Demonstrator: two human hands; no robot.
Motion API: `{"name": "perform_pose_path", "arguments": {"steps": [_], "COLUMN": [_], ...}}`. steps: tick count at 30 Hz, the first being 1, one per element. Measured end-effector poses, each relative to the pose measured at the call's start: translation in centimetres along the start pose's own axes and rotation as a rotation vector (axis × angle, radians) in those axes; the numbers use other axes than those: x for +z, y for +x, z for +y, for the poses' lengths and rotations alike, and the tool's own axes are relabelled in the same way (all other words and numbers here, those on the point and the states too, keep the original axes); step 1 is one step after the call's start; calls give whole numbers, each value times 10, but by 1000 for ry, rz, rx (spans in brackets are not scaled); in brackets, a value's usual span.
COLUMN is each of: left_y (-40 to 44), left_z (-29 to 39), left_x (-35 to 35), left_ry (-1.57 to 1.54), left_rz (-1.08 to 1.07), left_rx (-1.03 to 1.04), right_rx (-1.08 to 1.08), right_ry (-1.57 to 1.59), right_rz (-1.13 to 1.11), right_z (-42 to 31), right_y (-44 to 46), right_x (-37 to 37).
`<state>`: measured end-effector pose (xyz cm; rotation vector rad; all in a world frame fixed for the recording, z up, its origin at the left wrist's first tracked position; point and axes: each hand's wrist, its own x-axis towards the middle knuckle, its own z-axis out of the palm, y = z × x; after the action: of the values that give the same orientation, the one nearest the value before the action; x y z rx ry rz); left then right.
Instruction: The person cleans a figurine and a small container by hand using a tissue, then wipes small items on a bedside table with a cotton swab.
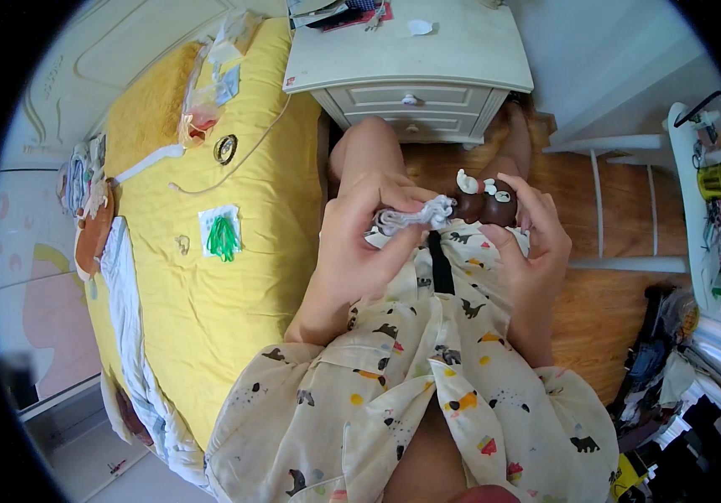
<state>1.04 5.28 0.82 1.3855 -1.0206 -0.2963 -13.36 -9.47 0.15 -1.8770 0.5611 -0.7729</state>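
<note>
Between the thumb and fingers of my left hand [360, 230] is a bunched grey-white cord or strip of cloth [415, 215]; I cannot make out which. My right hand [541, 239] grips a dark brown bear figure [501, 210] with a pale muzzle, thumb below and fingers over its far side. Small white parts [467, 182] show along the bear's upper edge. The bunch and the bear are close together over my lap, and I cannot tell whether they are joined. A black strap [440, 264] hangs just below them, against my patterned shirt.
On my left is a yellow bed [251, 318] with green bands on a white packet [222, 235], a dark bracelet [225, 149] and a thin cable [247, 163]. A white drawer cabinet [411, 71] stands ahead. To the right are a ladder-like frame [624, 205] and a cluttered white shelf [687, 210].
</note>
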Motion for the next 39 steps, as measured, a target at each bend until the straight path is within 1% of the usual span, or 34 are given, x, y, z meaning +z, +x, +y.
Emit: {"name": "perform_pose_path", "arguments": {"steps": [1,4,7,10,13,16,19,22,24,25,27,28,30,33,36,37,39], "left_y": [0,-3,-5,-4,2,4,9,10,14,15,12,10,7,9,8,7,5], "left_z": [-2,-3,-7,-5,-3,-11,-3,-6,0,2,1,-1,-4,0,2,2,-1], "left_x": [0,2,2,3,0,-11,-19,-25,-33,-35,-37,-38,-40,-40,-39,-39,-44], "left_ry": [-87,-298,-255,-295,-229,139,413,457,470,478,416,385,426,520,591,609,512], "left_rz": [10,133,120,217,228,76,-172,-262,-407,-479,-510,-525,-561,-644,-680,-683,-661], "left_rx": [-45,-195,-162,-70,61,346,507,607,590,582,549,534,535,576,606,612,515], "right_rx": [-1,-4,-3,-5,-17,-14,18,92,135,205,344,343,341,262,123,85,10], "right_ry": [15,39,16,-7,10,35,109,221,331,377,466,483,517,425,79,96,129], "right_rz": [-13,-23,-2,-9,-22,-43,-87,-188,-254,-316,-441,-463,-509,-456,-491,-476,-447], "right_z": [0,1,1,-1,-1,-1,-7,-8,-3,0,5,8,13,6,2,5,14], "right_y": [0,0,-1,-1,-2,-2,-1,1,5,6,10,12,13,12,15,14,11], "right_x": [0,0,2,-1,-1,-2,-5,-10,-13,-16,-21,-21,-18,-15,-17,-15,-10]}}
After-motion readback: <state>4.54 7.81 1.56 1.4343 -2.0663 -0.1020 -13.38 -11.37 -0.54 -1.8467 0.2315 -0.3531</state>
